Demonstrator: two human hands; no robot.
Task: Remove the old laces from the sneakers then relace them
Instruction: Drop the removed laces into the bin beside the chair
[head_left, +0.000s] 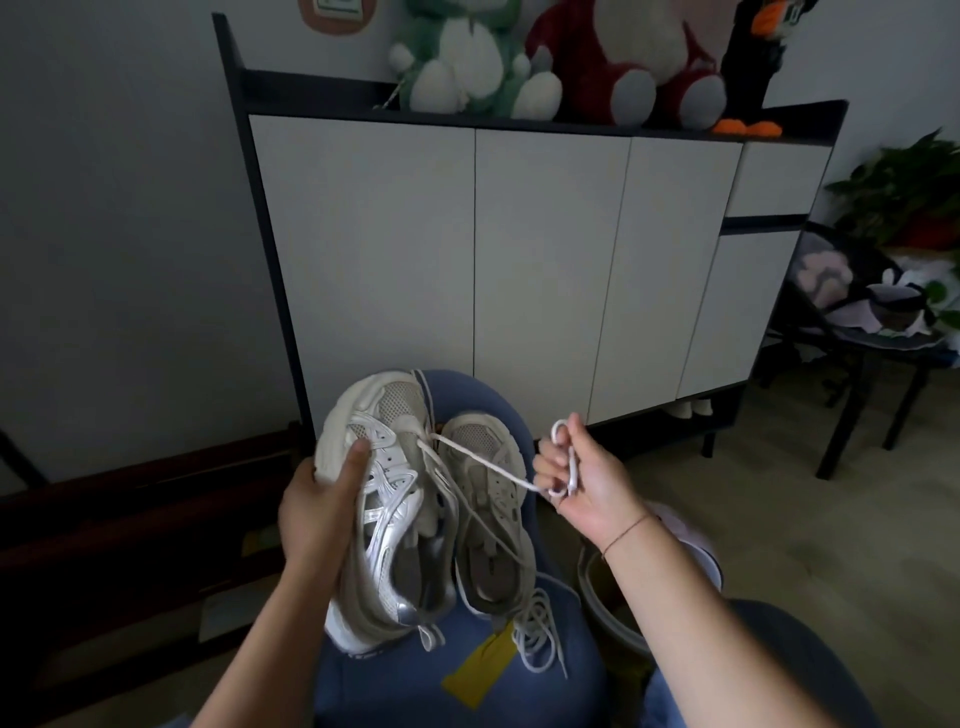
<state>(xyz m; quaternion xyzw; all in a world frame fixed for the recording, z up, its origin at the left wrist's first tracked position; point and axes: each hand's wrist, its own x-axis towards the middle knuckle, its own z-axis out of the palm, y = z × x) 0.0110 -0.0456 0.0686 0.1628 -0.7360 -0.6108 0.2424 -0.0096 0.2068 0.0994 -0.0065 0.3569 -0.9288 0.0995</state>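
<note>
Sneaker one (382, 525), the white and silver one, is up off the seat, tilted on its side with the toe pointing away toward the cabinet (545, 260). The left hand (317, 512) grips it near the front: thumb pressed flat on the upper by the toe, the other fingers curled under the sole where I can't see them.

Sneaker two (491, 514) lies just beside it on the blue cushion (457, 691), opening up, toe away too. The two shoes touch along their sides.

The lace (483, 461) runs tight from an eyelet near the toe of sneaker one across to the right hand (584, 480). That hand is off to the right of both shoes, palm facing the camera, fingers curled with the lace looped round them and pinched up top between thumb and fingertip. More of the lace trails loose over sneaker two.

A tangled heap of loose lace (540, 631) sits on the cushion by sneaker two's heel, right next to a yellow tag (475, 670). Can't tell which shoe it belongs to.

Other stuff: a pale tub (610, 618) on the floor under the right forearm, plush toys (566, 57) on top of the cabinet, and a dark chair (852, 332) with a plant (904, 192) over on the right.
</note>
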